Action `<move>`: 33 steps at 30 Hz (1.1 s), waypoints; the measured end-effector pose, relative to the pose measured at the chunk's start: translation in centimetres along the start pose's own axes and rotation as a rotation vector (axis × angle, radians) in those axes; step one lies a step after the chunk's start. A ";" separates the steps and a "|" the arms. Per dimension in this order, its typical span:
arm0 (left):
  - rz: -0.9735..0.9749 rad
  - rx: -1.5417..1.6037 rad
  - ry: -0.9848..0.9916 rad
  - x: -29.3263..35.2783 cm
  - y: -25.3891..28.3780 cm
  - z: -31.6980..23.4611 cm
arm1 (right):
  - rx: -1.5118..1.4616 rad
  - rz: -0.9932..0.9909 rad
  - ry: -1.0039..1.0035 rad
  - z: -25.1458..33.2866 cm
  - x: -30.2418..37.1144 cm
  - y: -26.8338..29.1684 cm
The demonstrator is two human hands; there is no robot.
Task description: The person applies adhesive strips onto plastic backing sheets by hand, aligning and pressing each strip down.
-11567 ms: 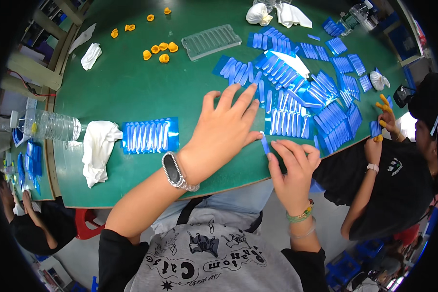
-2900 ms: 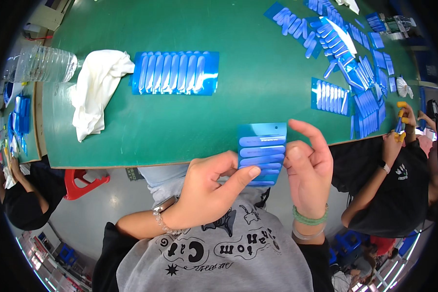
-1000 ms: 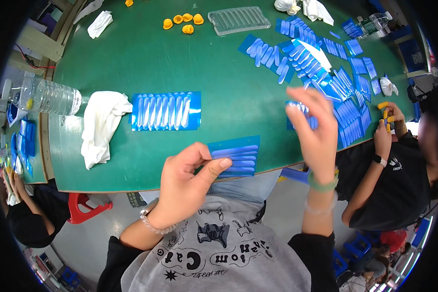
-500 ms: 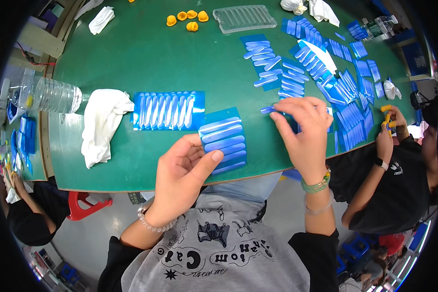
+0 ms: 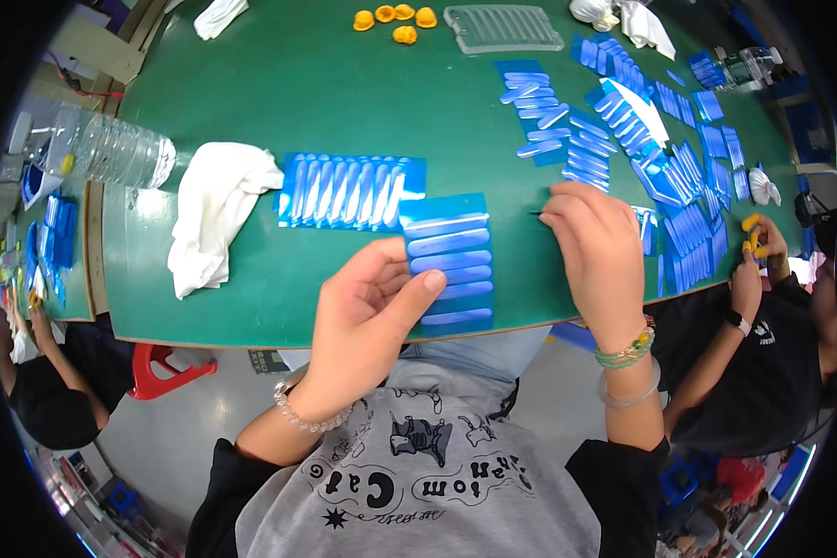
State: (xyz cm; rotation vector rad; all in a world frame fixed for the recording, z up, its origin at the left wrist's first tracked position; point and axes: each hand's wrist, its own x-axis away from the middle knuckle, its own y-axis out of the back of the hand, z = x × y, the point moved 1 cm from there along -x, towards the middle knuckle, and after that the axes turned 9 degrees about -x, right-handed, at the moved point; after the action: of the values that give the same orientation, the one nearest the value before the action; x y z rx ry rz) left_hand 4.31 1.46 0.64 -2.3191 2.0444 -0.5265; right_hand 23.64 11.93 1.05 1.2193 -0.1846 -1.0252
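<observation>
My left hand [image 5: 367, 302] grips the lower left edge of a blue film sheet [image 5: 448, 256], thumb on top, with several long rounded blue strips stuck in a column across it. To the right, my right hand [image 5: 600, 256] is closed in a pinch, held above the table. A small strip [image 5: 536, 213] pokes out from its fingertips, seen nearly edge-on as a thin dark sliver. Just beyond my left hand, a second blue sheet [image 5: 349, 192] bearing a row of similar strips lies flat, partly behind the held one.
A white cloth [image 5: 219, 219] and a clear plastic bottle [image 5: 116, 144] lie at left. Many strip sheets [image 5: 688, 232] cover the right side. Yellow finger cots [image 5: 405, 34] and a clear ribbed tray [image 5: 504, 30] sit at the far side. A co-worker's hands [image 5: 763, 242] hold yellow pieces at right.
The whole view has shifted, so table things appear farther right and higher. The strip in my right hand has turned from showing its blue face to nearly edge-on. My left hand keeps its sheet.
</observation>
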 end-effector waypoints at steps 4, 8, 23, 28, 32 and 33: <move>0.008 0.059 0.007 -0.2 0.2 -0.1 | -0.419 -0.174 -0.215 0.6 1.1 1.6; 0.053 0.090 0.020 -0.3 -0.1 -0.4 | -1.389 -0.252 -0.684 4.0 2.7 1.2; 0.053 0.054 -0.107 0.5 -1.2 0.2 | -1.704 -0.263 -0.699 4.4 3.9 0.1; 0.079 0.033 -0.163 0.5 -1.5 0.4 | -1.622 -0.338 -0.743 5.2 3.6 -0.2; 0.092 -0.045 -0.219 0.4 -1.6 0.4 | -1.674 -0.305 -0.801 5.8 3.8 -0.8; 0.092 -0.045 -0.218 0.4 -1.6 0.4 | -1.639 -0.326 -0.771 6.0 3.6 -0.8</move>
State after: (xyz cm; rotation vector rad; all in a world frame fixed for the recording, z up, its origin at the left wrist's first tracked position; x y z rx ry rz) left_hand 6.00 1.21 0.69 -2.1809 2.0661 -0.2166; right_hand 21.57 5.21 1.29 -0.6710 0.2672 -1.3661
